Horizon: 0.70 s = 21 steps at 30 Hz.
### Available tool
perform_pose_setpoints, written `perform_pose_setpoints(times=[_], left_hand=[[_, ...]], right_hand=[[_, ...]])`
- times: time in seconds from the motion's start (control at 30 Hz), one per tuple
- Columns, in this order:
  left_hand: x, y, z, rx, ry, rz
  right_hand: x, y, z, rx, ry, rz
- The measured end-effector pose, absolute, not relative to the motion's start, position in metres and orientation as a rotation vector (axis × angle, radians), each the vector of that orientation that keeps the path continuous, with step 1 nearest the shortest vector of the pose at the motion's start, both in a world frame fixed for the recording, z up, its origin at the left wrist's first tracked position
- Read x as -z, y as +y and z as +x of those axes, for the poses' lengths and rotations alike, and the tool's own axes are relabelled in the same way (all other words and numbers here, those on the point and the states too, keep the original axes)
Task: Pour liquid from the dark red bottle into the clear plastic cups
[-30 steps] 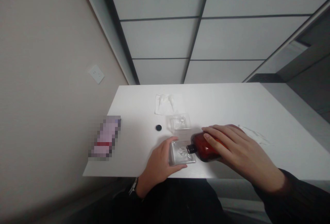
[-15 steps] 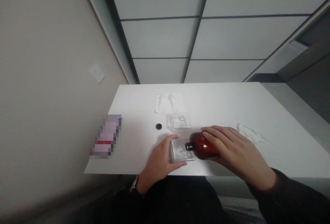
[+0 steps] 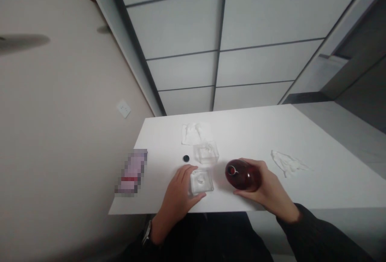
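Observation:
My right hand is wrapped round a dark red-brown bottle, whose uncapped mouth faces up toward me. Whether its base rests on the table is hard to tell. Thumb and fingers of my left hand hold a small clear square container by its sides near the table's front edge. Just behind it stands a second clear square container. A small round black cap lies to the left of that one.
The white table carries a flat white tissue at the back and a crumpled one on the right. A blurred-out purple item lies at the left edge, beside the wall with a socket.
My right hand has turned the bottle from tilted over the near container to roughly upright, apart from it. My left hand stays on the container. The view has shifted.

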State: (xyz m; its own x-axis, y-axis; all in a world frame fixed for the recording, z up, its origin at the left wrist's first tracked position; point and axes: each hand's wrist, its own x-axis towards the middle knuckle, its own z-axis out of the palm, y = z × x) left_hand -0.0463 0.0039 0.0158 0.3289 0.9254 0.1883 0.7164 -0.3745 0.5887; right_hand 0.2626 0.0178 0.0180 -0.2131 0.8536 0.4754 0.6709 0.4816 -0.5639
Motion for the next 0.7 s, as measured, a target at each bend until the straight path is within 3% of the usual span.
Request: perform_pose_setpoints(times=[0.33,0.7], left_hand=[[-0.033,0.025,-0.060,-0.654,1.436,2.243],[-0.076,0.123,-0.012,-0.384,1.334,2.230]], right_hand=[[0.017,0.011,0.277,-0.469,-1.760,-1.217],[0.016,-0.001,0.275,-0.704,-1.473,-1.345]])
